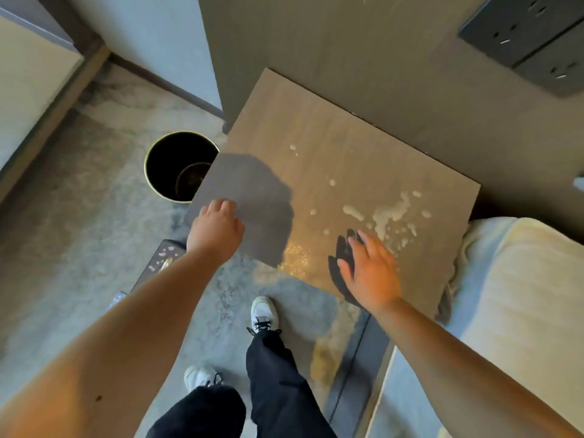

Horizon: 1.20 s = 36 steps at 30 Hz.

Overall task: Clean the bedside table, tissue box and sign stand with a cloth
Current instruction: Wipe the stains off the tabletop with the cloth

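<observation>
Brown wood-grain laminate fills the middle of my view: the bedside table [316, 128], seen from above, its back edge against a dark wall panel [347, 58]. Pale, foamy splashes [388, 213] lie scattered over the right half of the top, thickest just beyond my right hand's fingertips, with a few stray drops farther back. A glittery wet patch [295, 257] sits at the front edge, between my two hands.

My left hand [216, 230] is at the table's front-left edge, knuckles up, fingers curled down loosely; I see nothing in its grasp, though I cannot tell whether the fingertips touch the surface. My right hand [371, 270] hovers low over the front-right part of the top, fingers spread wide and flat, holding nothing, its dark shadow right beneath it.

On the floor to the left, close against the table's side, stands a round black waste bin [177, 165] with a pale rim. A dark speckled box-like thing [162, 259] lies on the carpet behind my left forearm; I cannot tell what it is. White bedding [518, 295] presses up to the table's right side. Power sockets [531, 36] sit on the wall at upper right. Below, I see black trousers and white shoes [264, 312].
</observation>
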Tool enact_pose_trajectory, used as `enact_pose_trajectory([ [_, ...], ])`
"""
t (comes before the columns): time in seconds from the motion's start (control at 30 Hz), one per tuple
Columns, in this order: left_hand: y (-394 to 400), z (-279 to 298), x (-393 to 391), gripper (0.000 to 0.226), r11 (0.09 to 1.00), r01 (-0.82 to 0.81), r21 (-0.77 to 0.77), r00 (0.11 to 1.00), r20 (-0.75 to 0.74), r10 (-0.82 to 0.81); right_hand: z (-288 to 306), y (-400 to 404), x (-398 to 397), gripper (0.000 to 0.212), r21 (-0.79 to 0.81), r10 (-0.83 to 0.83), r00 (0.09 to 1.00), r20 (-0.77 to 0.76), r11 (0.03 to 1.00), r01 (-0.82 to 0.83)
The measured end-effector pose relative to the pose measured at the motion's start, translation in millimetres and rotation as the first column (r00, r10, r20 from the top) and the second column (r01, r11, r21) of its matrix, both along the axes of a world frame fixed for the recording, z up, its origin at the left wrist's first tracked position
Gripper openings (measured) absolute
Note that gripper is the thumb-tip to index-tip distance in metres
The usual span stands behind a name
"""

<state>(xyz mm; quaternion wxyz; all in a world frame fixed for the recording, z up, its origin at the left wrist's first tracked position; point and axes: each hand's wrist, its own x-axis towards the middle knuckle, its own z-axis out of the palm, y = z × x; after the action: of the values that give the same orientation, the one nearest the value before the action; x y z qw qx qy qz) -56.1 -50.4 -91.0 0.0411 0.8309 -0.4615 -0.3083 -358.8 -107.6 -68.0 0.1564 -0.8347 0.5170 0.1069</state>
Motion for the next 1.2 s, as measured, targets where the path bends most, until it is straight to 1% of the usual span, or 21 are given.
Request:
enact_pose_trajectory([
  [0.1, -13.1, -18.5, -6.7, 0.045, 1.0, 0.03, -0.007, 0.998, 0.063, -0.029, -14.2, 13.9, -44.6, 0.062, 0.033, -0.093, 0.994, -0.059, 0.995, 0.095],
  [0.17, -20.4, -31.3, -6.6, 0.048, 0.999, 0.033, -0.039, 0.992, 0.126, -0.028, -22.6, 25.9, -57.9, 0.063, 0.036, -0.146, 0.988, -0.057, 0.988, 0.148],
  [0.23, -27.8, -43.4, -3.3, 0.052, 0.998, -0.012, -0.068, 0.984, 0.179, 0.024, -31.8, 37.7, -59.6, 0.06, 0.02, -0.192, 0.98, -0.056, 0.981, 0.193],
  [0.3, -35.3, -53.4, 1.3, 0.059, 0.993, -0.073, -0.092, 0.976, 0.199, 0.09, -40.2, 47.7, -54.3, 0.058, 0.022, -0.265, 0.964, -0.04, 0.964, 0.266],
  [0.37, -38.9, -60.9, 4.9, 0.064, 0.986, -0.109, -0.125, 0.969, 0.209, 0.134, -45.7, 52.9, -48.8, 0.052, 0.058, -0.352, 0.935, 0.042, 0.935, 0.349],
  [0.43, -38.3, -66.4, 5.6, 0.067, 0.98, -0.107, -0.167, 0.963, 0.226, 0.144, -47.2, 48.7, -42.7, 0.045, 0.101, -0.42, 0.894, 0.157, 0.907, 0.408],
  [0.5, -36.0, -70.1, 5.5, 0.068, 0.977, -0.099, -0.19, 0.958, 0.246, 0.145, -40.6, 26.9, -28.4, 0.043, 0.123, -0.442, 0.861, 0.252, 0.897, 0.425],
  [0.53, -35.8, -71.6, 5.8, 0.068, 0.976, -0.096, -0.196, 0.956, 0.255, 0.145, -37.3, 7.1, -16.6, 0.044, 0.11, -0.436, 0.846, 0.307, 0.899, 0.423],
  [0.63, -35.5, -75.6, 7.7, 0.067, 0.975, -0.088, -0.203, 0.952, 0.271, 0.142, -32.4, -77.6, 33.2, 0.056, 0.039, -0.366, 0.8, 0.476, 0.917, 0.396],
  [0.7, -35.3, -78.7, 7.7, 0.067, 0.973, -0.074, -0.217, 0.95, 0.283, 0.135, -36.1, -145.3, 68.7, 0.06, -0.022, -0.302, 0.813, 0.498, 0.933, 0.36],
  [0.8, -34.9, -81.3, 7.6, 0.066, 0.972, -0.071, -0.225, 0.942, 0.305, 0.139, -47.3, -228.8, 115.4, 0.049, -0.19, -0.157, 0.892, 0.424, 0.948, 0.257],
  [0.9, -33.9, -83.4, 7.5, 0.067, 0.97, -0.058, -0.238, 0.937, 0.323, 0.135, -64.2, -265.6, 150.6, 0.037, -0.306, -0.086, 0.962, 0.258, 0.938, 0.165],
  [0.97, -34.0, -84.8, 7.4, 0.066, 0.969, -0.055, -0.239, 0.934, 0.331, 0.135, -77.5, -258.7, 171.7, 0.032, -0.344, -0.036, 0.967, 0.253, 0.931, 0.125],
  [1.03, -34.0, -84.8, 7.2, 0.067, 0.971, -0.049, -0.234, 0.932, 0.339, 0.129, -87.5, -228.9, 188.1, 0.024, -0.34, 0.075, 0.949, 0.308, 0.94, 0.036],
  [1.13, -34.8, -82.7, 7.5, 0.067, 0.974, -0.053, -0.22, 0.937, 0.327, 0.125, -93.9, -155.9, 184.1, 0.014, -0.328, 0.252, 0.878, 0.408, 0.937, -0.116],
  [1.2, -34.5, -80.3, 7.7, 0.067, 0.976, -0.05, -0.212, 0.94, 0.319, 0.118, -95.3, -101.0, 166.4, 0.011, -0.3, 0.337, 0.839, 0.427, 0.928, -0.22],
])
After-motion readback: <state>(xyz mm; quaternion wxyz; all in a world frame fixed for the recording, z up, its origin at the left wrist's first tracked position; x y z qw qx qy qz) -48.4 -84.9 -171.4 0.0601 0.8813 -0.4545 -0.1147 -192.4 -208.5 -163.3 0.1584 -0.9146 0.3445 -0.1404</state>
